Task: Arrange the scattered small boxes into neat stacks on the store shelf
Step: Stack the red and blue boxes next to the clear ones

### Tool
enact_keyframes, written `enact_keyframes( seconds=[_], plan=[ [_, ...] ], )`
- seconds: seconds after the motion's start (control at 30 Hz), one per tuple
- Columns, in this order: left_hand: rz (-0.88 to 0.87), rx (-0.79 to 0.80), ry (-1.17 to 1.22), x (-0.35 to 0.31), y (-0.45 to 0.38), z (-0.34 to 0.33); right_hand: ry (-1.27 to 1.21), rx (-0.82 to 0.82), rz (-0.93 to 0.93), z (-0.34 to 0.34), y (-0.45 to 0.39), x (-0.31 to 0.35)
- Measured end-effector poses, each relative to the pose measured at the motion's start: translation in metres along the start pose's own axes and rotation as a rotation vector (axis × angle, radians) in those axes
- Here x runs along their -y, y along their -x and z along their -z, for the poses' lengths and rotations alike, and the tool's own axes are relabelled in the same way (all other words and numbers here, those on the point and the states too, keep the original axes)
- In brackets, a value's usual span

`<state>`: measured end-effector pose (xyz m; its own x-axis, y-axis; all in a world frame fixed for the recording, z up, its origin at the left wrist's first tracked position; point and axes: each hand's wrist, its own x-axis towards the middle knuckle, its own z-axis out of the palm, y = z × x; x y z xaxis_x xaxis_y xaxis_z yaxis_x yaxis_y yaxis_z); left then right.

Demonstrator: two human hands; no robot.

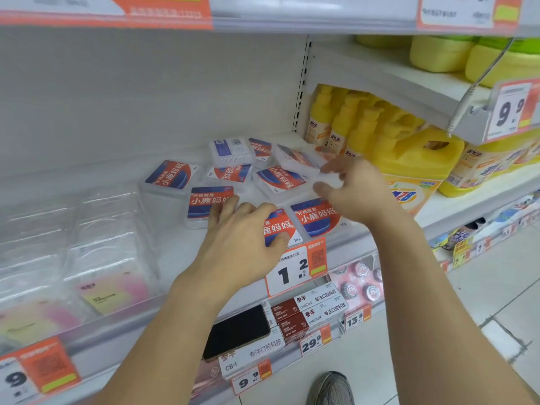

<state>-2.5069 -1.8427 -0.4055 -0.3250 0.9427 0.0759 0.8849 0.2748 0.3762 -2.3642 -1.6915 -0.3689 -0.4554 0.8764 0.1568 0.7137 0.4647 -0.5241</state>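
Hands: left hand (248, 229) lies fingers-spread over a small clear plastic box with a red-and-blue label (279, 226) at the front edge of the white store shelf (175, 247), thumb curled against the box's near side; right hand (350, 188) pinches the corner of another clear box (301, 160), tilted and lifted off the pile.

Boxes nearest the hands: one labelled box (317, 216) lies flat just beside the left hand's box at the front edge; another (209, 204) sits just left of the left hand's fingers.

Boxes further back: four or five more, among them one (172, 175) toward the left, one (282, 179) under the right hand, and one turned label-down (232, 152) resting on others, lie at odd angles and partly overlapping toward the shelf's back wall.

Progress: by the look of it, barely begun; no neat stack shows anywhere, and roughly nine boxes remain loose.

Left to do: gather, square and pile nearly all of them.

Surroundings: yellow detergent bottles (409, 147) fill the bay beyond the shelf's right end; clear packets (102, 247) occupy its left end; an orange-and-white price tag (295, 270) hangs on the front rail.
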Motion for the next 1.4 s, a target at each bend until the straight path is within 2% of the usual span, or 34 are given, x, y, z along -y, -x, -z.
enact_keyframes(
  seconds=[0.07, 0.2, 0.27, 0.4, 0.57, 0.7, 0.8, 0.9, 1.0, 1.07, 1.2, 1.3, 1.4],
  plan=[
    [-0.004, -0.005, 0.007, 0.001, 0.001, -0.001, 0.014, -0.049, 0.036, -0.002, -0.025, 0.0],
    [-0.003, -0.004, -0.005, 0.001, 0.0, 0.0, 0.017, 0.183, -0.092, -0.003, -0.062, 0.003],
    [0.001, -0.007, -0.007, 0.0, -0.002, 0.0, 0.056, 0.25, -0.086, -0.008, -0.068, 0.002],
    [0.005, -0.058, 0.0, 0.0, -0.006, -0.001, 0.151, 0.203, 0.09, -0.016, -0.068, 0.001],
    [0.036, -0.078, 0.004, -0.002, -0.011, -0.001, 0.284, 0.225, 0.243, -0.023, -0.061, 0.014],
    [0.103, -0.143, 0.006, -0.006, -0.014, -0.001, 0.232, 0.164, 0.339, -0.035, -0.047, 0.017],
    [0.212, -0.276, 0.172, -0.003, -0.018, 0.007, 0.164, 0.185, 0.398, -0.034, -0.033, 0.015],
    [0.236, -0.295, 0.202, 0.005, -0.022, 0.01, 0.063, 0.215, 0.464, -0.027, -0.019, 0.012],
    [0.173, -0.283, 0.193, 0.011, -0.025, 0.008, -0.238, 0.171, 0.377, -0.022, -0.011, 0.01],
    [0.118, -0.202, 0.208, 0.013, -0.026, 0.009, -0.329, 0.107, 0.278, -0.023, -0.009, 0.008],
    [0.089, -0.025, 0.133, 0.021, -0.029, 0.009, -0.215, 0.139, 0.184, -0.035, -0.009, 0.007],
    [0.154, -0.024, 0.089, 0.023, -0.036, 0.009, -0.086, 0.158, 0.186, -0.037, -0.016, 0.008],
    [0.238, -0.031, -0.032, 0.025, -0.043, 0.01, -0.098, 0.117, 0.163, -0.039, -0.023, 0.014]
  ],
)
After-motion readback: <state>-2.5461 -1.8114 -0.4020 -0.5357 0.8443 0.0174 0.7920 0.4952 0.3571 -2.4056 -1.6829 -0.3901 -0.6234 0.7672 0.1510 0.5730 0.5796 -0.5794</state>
